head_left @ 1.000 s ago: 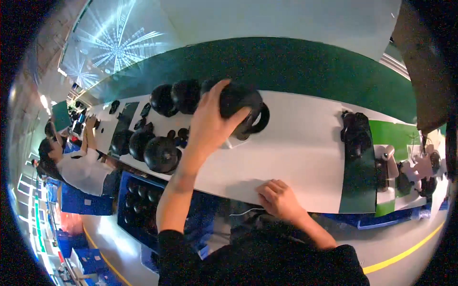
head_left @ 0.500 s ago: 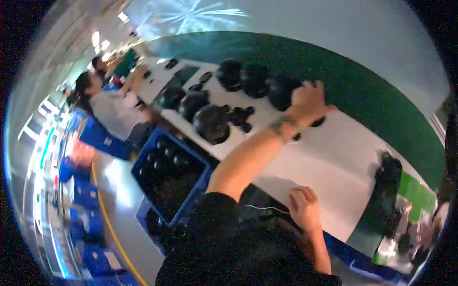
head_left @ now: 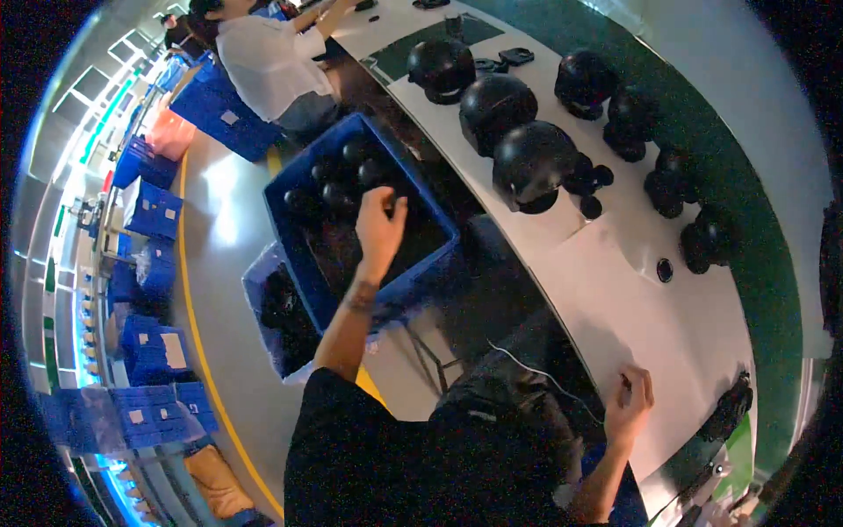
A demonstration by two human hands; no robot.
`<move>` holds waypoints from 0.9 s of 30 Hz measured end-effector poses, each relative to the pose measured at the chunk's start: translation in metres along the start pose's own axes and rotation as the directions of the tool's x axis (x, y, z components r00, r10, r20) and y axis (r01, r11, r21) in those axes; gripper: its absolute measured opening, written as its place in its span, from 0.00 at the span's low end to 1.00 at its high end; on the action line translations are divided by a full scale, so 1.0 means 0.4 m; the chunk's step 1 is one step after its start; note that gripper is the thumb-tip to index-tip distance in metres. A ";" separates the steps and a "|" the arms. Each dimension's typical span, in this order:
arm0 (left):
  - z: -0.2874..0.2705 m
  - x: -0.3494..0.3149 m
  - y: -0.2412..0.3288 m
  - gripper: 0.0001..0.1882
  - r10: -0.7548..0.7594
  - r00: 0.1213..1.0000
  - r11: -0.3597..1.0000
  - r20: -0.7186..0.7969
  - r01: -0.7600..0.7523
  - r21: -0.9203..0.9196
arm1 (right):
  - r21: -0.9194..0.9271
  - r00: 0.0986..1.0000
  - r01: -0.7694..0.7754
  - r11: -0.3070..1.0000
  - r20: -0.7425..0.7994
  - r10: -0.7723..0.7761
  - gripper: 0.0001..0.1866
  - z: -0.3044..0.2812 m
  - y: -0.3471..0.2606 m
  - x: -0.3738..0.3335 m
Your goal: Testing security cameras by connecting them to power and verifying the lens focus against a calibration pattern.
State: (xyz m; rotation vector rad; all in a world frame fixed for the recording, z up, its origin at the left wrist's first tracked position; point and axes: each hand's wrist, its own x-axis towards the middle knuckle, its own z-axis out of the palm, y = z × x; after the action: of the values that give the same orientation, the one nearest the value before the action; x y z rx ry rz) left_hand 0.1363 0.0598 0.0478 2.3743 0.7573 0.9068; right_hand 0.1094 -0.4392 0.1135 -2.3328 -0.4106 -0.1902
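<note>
My left hand is over a blue bin, its fingers bent and the thumb apart. Nothing shows between them. Just beyond the fingertips sit several black balls in the far part of the bin; I cannot tell whether my fingers touch one. My right hand hovers by the near edge of the white table, loosely curled with no object visible in it. On the table stand large black domes, with small round black parts beside the nearest one.
Several black round units line the table's far side, near a small black ring. A thin white cable hangs by the near edge. Another person works farther along the table. Stacked blue crates stand left of a yellow floor line.
My left hand has come back from a black unit at the table's far side to the blue bin. The view has swung left. My right hand stays near the table edge.
</note>
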 end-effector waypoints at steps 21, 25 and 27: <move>0.277 0.011 -0.535 0.46 -0.095 0.945 0.952 0.313 0.178 -0.248 | -0.111 0.996 0.025 0.994 -0.086 -0.035 0.12 -0.020 -0.015 0.006; 0.188 -0.031 -0.390 0.44 -0.330 0.876 0.730 0.351 0.472 -0.494 | -0.051 0.992 0.064 0.997 -0.106 -0.069 0.10 -0.027 -0.010 0.004; 0.091 -0.044 -0.261 0.39 -0.629 0.727 0.537 0.274 0.661 -0.524 | -0.042 0.989 0.077 0.996 -0.124 -0.081 0.10 -0.031 -0.002 0.004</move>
State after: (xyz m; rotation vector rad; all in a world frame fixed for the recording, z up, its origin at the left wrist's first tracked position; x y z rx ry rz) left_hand 0.1178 0.1158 -0.0471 1.3675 1.0463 0.6104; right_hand 0.1104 -0.4469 0.1234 -2.3272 -0.4403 -0.3836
